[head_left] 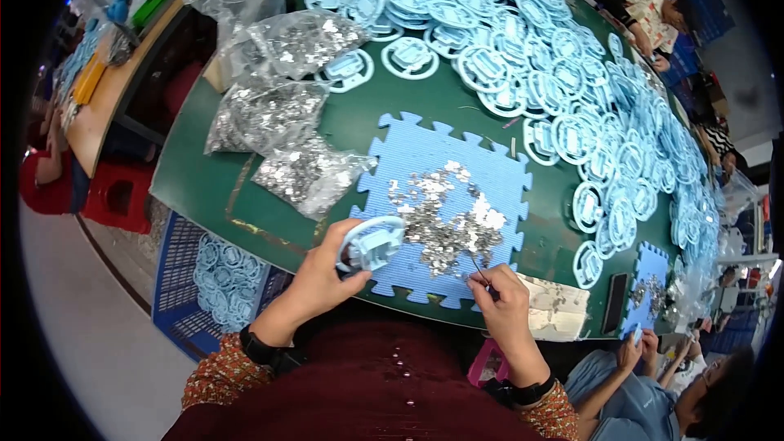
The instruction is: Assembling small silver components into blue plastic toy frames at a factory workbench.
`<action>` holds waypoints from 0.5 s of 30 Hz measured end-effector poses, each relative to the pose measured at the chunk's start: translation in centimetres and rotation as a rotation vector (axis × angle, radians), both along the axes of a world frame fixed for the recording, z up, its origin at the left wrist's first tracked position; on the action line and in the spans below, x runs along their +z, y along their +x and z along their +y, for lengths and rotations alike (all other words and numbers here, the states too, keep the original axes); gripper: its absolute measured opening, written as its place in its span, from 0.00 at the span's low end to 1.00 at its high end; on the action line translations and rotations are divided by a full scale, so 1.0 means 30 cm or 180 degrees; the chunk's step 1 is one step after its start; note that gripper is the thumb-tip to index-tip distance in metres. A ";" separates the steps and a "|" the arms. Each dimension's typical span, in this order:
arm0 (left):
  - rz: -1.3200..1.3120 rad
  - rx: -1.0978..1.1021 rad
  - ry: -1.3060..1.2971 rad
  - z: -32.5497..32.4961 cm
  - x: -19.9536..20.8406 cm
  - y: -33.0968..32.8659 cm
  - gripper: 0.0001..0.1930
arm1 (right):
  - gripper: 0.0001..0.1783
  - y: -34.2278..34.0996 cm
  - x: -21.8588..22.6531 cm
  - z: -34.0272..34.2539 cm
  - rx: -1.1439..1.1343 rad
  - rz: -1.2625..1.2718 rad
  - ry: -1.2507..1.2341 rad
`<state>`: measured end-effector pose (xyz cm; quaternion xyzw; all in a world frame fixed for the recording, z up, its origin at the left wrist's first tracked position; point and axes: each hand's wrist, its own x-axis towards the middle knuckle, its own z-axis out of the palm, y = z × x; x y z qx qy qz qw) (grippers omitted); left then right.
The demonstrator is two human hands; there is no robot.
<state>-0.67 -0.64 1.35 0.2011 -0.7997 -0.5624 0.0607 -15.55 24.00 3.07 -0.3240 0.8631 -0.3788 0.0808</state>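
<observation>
My left hand (pixel 318 284) grips a light blue, round plastic part (pixel 374 245) by its rim, tilted over the near left edge of a blue foam mat (pixel 412 140). A raised block shows in the middle of the ring. In my right hand (pixel 504 304), fingers pinch a thin dark tool (pixel 478 266) that looks like tweezers, its tip at the near side of a pile of small, shiny metal pieces (pixel 437 233). These pieces lie spread across the mat. The tool's tip is too small to show whether it holds a piece.
Clear bags of metal pieces (pixel 269 114) lie left of the mat. Many light blue round parts (pixel 563 73) heap along the table's (pixel 192 159) far and right sides. A cardboard piece (pixel 551 310) and dark phone (pixel 615 302) lie right. A blue basket (pixel 171 278) stands lower left; a co-worker (pixel 645 392) sits right.
</observation>
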 end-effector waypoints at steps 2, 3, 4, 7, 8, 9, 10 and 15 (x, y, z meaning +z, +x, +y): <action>0.0020 -0.0151 0.0113 -0.008 -0.009 -0.009 0.38 | 0.07 0.030 0.040 -0.110 0.0683 -0.0262 -0.0156; -0.0019 -0.0149 0.0171 -0.002 -0.002 -0.014 0.38 | 0.07 0.039 0.034 -0.153 0.0931 -0.0383 -0.0300; -0.0049 -0.0154 0.0238 -0.001 0.002 -0.013 0.38 | 0.07 0.044 0.027 -0.194 0.0985 -0.0409 -0.0332; -0.0047 -0.0135 0.0147 -0.006 -0.009 -0.002 0.37 | 0.08 0.043 0.018 -0.283 0.1685 -0.0354 -0.0171; 0.0008 -0.0150 0.0080 -0.008 -0.011 -0.001 0.37 | 0.08 0.040 0.020 -0.295 0.1711 -0.0354 -0.0156; 0.0015 -0.0117 0.0093 -0.013 -0.009 0.003 0.37 | 0.08 0.038 0.023 -0.307 0.1791 -0.0315 -0.0090; 0.0084 -0.0157 0.0028 -0.017 -0.008 0.005 0.36 | 0.07 0.035 0.026 -0.317 0.1866 -0.0276 -0.0020; 0.0144 -0.0225 0.0185 -0.036 -0.003 0.000 0.35 | 0.07 0.027 0.040 -0.344 0.1981 -0.0266 0.0292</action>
